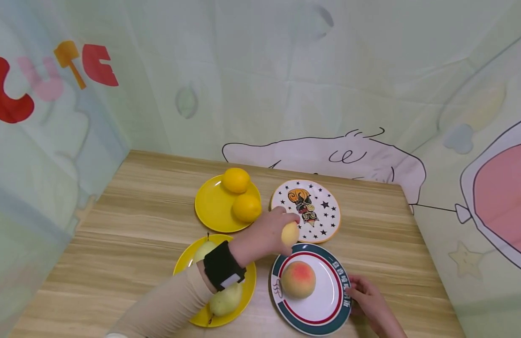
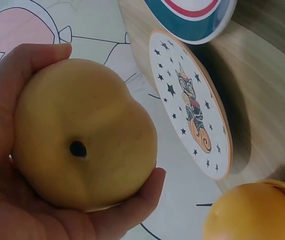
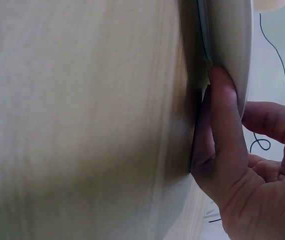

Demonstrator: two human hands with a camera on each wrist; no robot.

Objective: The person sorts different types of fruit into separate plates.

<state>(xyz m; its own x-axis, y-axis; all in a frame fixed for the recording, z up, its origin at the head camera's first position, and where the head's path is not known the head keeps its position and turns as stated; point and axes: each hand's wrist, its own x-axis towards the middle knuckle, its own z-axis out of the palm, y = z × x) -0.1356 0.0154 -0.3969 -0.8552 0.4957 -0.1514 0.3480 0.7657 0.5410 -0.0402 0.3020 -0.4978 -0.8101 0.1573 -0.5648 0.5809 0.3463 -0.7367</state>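
1. Pale green printed backdrop [image 1: 260, 84] stands behind and beside everything, lettered "CUTE" at the left.
2. Wood-grain table [image 1: 129, 234] carries four plates.
3. Green-rimmed white plate [image 1: 325, 293] sits at the near right; the right hand [image 1: 372, 300] pinches its right edge, thumb at the rim and fingers underneath.
4. Yellow near plate [image 1: 249, 291] lies to its left, partly covered by the left forearm.
5. Starred plate [image 1: 330, 223] lies beyond the green-rimmed one.
6. Yellow far plate [image 1: 211, 204] is left of the starred one.
7. Left hand [image 1: 266, 231] has its fingers and thumb curled round the held peach [image 2: 85, 135], raised near the adjoining edges of the starred and green-rimmed plates.
8. Two pears [image 1: 226, 300] rest on the near yellow plate.
9. Resting peach [image 1: 299, 280], red-blushed, sits on the green-rimmed plate, left of centre.
10. Two lemons [image 1: 236, 180] rest on the far yellow plate.
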